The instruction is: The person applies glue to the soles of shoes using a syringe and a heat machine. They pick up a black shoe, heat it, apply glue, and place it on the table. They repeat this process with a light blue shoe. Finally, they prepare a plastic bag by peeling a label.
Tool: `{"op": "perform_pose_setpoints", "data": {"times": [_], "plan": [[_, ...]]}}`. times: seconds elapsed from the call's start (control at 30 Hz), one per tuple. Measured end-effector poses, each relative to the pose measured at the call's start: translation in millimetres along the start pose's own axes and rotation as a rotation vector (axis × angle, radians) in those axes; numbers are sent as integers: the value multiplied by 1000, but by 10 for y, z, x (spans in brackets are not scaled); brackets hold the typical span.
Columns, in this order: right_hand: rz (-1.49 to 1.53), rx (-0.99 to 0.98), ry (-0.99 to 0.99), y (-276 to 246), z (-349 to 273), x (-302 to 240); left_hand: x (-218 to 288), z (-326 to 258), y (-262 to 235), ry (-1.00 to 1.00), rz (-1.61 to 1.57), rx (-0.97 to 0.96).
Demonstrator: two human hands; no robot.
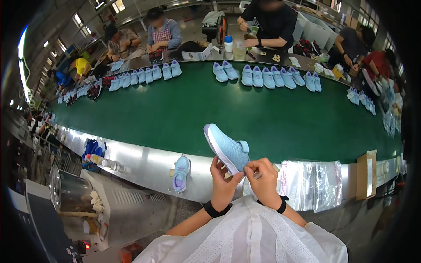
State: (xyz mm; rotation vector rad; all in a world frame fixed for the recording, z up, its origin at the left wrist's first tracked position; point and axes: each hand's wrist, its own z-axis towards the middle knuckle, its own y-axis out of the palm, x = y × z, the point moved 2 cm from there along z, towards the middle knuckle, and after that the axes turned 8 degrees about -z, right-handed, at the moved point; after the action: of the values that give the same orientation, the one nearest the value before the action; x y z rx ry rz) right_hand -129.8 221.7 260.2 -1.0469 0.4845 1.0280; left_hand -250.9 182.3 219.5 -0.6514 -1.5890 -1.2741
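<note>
A light blue sneaker [229, 147] with a white and lilac sole is tilted up in front of me, its toe pointing up and to the left. My left hand [223, 183] is closed around the sole near the heel. At the heel's right side, my right hand [264, 179] is pinched against the shoe. A small greyish thing shows between the right fingers, too little of it to name. To the left, a matching sneaker [180, 173] rests upright on the metal ledge [149, 160].
A green conveyor belt [175, 114] stretches across, with rows of blue sneakers [272, 77] along its far side. Clear plastic bags [312, 184] and a cardboard box [366, 175] lie right of my hands. Bottles [105, 163] stand left. Several people work opposite.
</note>
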Motion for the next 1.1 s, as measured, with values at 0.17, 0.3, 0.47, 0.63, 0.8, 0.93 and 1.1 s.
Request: {"op": "perform_pose_setpoints", "data": {"times": [0.17, 0.3, 0.47, 0.63, 0.8, 0.93, 1.1], "plan": [[128, -176, 59, 58, -1, 60, -55, 53, -110, -46, -4, 38], [270, -422, 439, -76, 91, 424, 11, 119, -285, -157, -60, 126], [-136, -507, 621, 44, 181, 2290, 87, 62, -706, -179, -87, 148], [-609, -785, 571, 545, 10, 3049, 177, -273, -846, -211, -154, 211], [-820, -843, 367, 654, -22, 3172, 202, -752, -857, -216, -192, 367], [-851, -851, 146, 555, 78, 3086, 84, -1060, -1006, -210, -29, 483], [125, -977, -326, 451, 369, 974, 277, -1237, -997, -394, 147, 132]]}}
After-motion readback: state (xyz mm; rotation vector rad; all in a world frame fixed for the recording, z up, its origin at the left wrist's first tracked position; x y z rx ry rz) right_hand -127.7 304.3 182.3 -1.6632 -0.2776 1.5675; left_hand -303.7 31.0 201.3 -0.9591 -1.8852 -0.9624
